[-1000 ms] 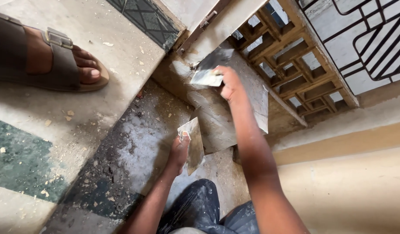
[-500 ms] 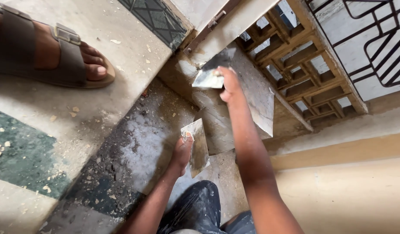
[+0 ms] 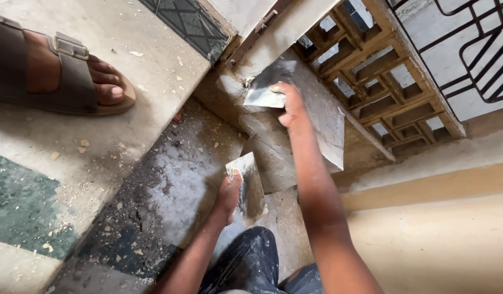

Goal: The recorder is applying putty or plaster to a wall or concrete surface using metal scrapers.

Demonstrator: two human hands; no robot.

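The putty blade [image 3: 266,93] in the right hand [image 3: 288,103], gripped firmly, lies flat on the grey plastered riser below the wooden lattice [image 3: 371,87], at much the same spot as half a second ago. The left hand [image 3: 229,193] still clasps a second blade [image 3: 248,185] lower down, unmoved.

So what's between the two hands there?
In the head view, only a strip of wet grey plaster lies between the left hand, holding a small blade, and the right hand, holding another blade.
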